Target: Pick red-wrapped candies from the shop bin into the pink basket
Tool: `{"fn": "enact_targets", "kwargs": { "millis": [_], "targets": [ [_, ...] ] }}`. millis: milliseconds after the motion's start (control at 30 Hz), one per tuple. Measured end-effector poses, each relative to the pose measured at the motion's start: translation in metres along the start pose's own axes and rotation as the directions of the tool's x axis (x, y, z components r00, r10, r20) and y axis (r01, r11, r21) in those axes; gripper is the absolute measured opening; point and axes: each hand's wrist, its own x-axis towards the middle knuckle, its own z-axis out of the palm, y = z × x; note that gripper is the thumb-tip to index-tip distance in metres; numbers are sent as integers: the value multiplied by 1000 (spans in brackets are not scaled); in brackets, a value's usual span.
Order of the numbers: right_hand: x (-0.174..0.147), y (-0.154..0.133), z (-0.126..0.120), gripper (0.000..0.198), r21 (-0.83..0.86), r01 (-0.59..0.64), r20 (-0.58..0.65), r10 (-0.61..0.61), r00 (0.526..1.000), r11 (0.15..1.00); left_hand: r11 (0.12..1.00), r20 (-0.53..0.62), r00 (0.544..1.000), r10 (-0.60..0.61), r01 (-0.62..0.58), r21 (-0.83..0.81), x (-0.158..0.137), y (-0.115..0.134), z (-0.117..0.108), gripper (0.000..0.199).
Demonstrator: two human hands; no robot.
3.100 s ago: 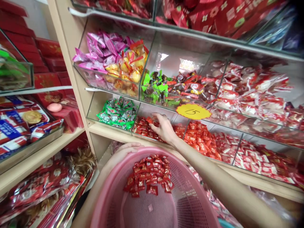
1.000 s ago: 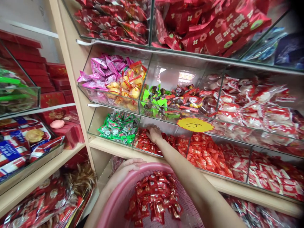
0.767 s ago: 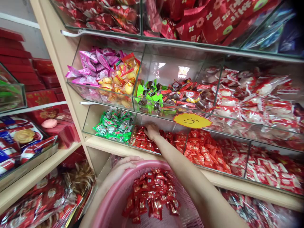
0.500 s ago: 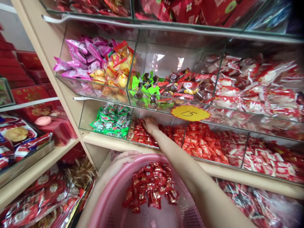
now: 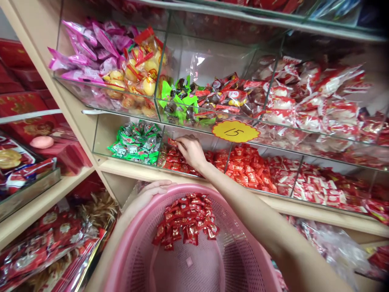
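My right hand (image 5: pixel 192 151) is inside a clear bin on the lower shelf, its fingers closed on a red wrapped candy (image 5: pixel 172 142). Below the fingers lie more red wrapped candies (image 5: pixel 176 159) in the same bin. A pink perforated plastic basket (image 5: pixel 133 227) is just in front of the shelf, with a pile of red wrapped candies (image 5: pixel 189 217) at its far side. Over the basket's left rim rests my left hand (image 5: pixel 152 191), gripping it; the thumb is hidden.
Left of the bin are green wrapped candies (image 5: pixel 136 142); orange-red ones (image 5: pixel 247 168) lie to the right. Above is a shelf of clear bins with a yellow price tag (image 5: pixel 236 131) marked 15. A wooden upright (image 5: pixel 65 105) and the shelf edge (image 5: pixel 130 170) border the space.
My right hand has lifted slightly within the bin, and a red candy now shows at its fingertips. The view has shifted a little; my left hand stays on the basket rim.
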Motion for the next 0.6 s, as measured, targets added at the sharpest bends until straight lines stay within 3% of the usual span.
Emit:
{"fn": "enact_targets", "kwargs": {
  "millis": [100,167,333,433,600],
  "targets": [
    [-53,-25,-36,24,105,139,-41,-135,990,985,1000,-23,1000,8,-7,29,-2,2,2,42],
    [-98,-36,-57,22,146,190,14,-194,981,971,998,-31,999,25,-23,55,-2,3,3,42],
    [-198,-29,-78,23,28,296,287,-291,912,955,999,-23,999,31,-30,38,-3,2,4,40],
    [-226,-15,-72,21,-115,449,415,-368,832,886,997,-25,999,48,-47,61,-2,1,3,38],
    [-234,-8,-57,20,-166,638,481,-503,718,752,996,-29,999,33,-30,79,3,-4,0,41]
  ]
}}
